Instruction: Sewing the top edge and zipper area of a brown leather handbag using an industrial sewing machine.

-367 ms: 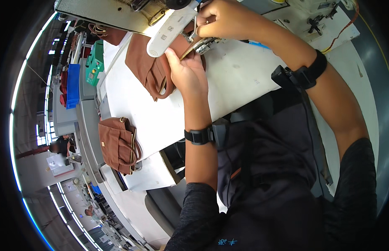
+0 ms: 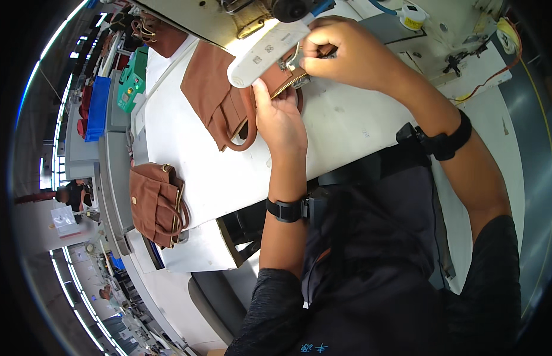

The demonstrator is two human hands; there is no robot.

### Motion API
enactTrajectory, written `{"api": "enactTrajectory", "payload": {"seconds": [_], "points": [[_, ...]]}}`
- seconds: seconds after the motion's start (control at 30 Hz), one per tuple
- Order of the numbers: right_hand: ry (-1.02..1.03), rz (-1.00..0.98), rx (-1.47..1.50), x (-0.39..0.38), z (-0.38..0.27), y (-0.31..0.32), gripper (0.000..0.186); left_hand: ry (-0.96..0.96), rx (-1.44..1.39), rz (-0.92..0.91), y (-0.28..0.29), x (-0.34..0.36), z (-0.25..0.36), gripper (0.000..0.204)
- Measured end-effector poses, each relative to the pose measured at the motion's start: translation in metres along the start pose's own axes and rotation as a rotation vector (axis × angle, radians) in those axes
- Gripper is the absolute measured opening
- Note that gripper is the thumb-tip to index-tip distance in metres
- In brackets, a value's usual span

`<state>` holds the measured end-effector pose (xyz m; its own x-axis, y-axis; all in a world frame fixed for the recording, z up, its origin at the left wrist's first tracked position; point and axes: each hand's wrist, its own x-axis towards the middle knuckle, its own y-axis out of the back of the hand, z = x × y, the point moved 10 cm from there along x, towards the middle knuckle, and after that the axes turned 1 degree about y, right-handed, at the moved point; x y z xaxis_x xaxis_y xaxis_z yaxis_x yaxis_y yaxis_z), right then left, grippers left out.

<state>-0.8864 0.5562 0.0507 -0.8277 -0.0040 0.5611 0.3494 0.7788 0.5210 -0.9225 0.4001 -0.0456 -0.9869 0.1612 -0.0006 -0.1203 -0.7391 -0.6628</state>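
Note:
A brown handbag [image 2: 206,80] with a looped handle lies on the white work table, partly under a sewing machine's pale rounded arm cover [image 2: 267,54]. My left hand [image 2: 282,126] is closed on the bag's edge beside the handle, palm up, thumb on top. A gold-toothed zipper [image 2: 289,86] runs from these fingers toward my right hand. Close by the machine's metal parts, my right hand [image 2: 353,54] has its fingers curled in a pinch, a bit of brown material showing between them. The machine cover hides part of the bag, and the exact grip is partly covered.
A second brown handbag [image 2: 157,204] rests at the table's left edge. Beyond it stand a green box [image 2: 132,80] and a blue bin [image 2: 98,108]. The machine's body [image 2: 193,21] overhangs the far side. A thread spool [image 2: 411,18] sits at the far right.
The view has shifted, so the table scene sits further right. My right hand has come slightly toward me relative to the machine, and the zipper with it. Both hands keep their grip.

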Motion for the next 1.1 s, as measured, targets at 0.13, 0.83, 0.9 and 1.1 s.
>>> {"api": "enactTrajectory", "payload": {"seconds": [0.13, 0.83, 0.9, 1.1], "points": [[0.098, 0.021, -0.021, -0.009, -0.019, 0.007, 0.021, -0.033, 0.101, -0.008, 0.001, -0.003, 0.003, 0.046], [-0.142, -0.233, -0.435, 0.030, 0.046, -0.025, 0.031, 0.041, -0.085, -0.180, -0.029, 0.018, -0.014, 0.042], [-0.293, -0.220, -0.273, 0.027, 0.063, -0.026, 0.037, 0.039, -0.072, -0.181, -0.028, 0.019, -0.014, 0.042], [-0.038, 0.129, -0.305, 0.017, 0.024, -0.013, 0.027, 0.016, -0.067, -0.153, -0.023, 0.020, -0.006, 0.043]]}}
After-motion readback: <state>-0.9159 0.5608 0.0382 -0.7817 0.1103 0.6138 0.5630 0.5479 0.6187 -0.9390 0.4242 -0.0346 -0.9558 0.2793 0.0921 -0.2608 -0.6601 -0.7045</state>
